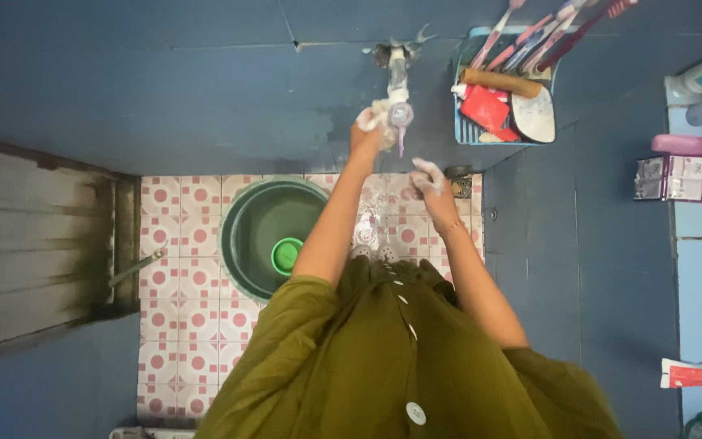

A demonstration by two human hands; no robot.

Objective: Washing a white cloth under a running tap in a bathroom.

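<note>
Blue wall tap (398, 77) upright, soapy left hand (370, 123) on it

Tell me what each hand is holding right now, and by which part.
The soapy left hand grips the wall tap at its handle end, by the spout. The lathered right hand holds nothing, hanging apart below the tap.

Stood on the pink-patterned floor tiles (180, 325): a dark green bucket (245, 236) with a small bright green cup (286, 255) inside. Hung on the blue wall (164, 81): a blue basket (469, 130) of toothbrushes (530, 36). Lay along the right-hand ledge (696, 268): tubes and packets.
</note>
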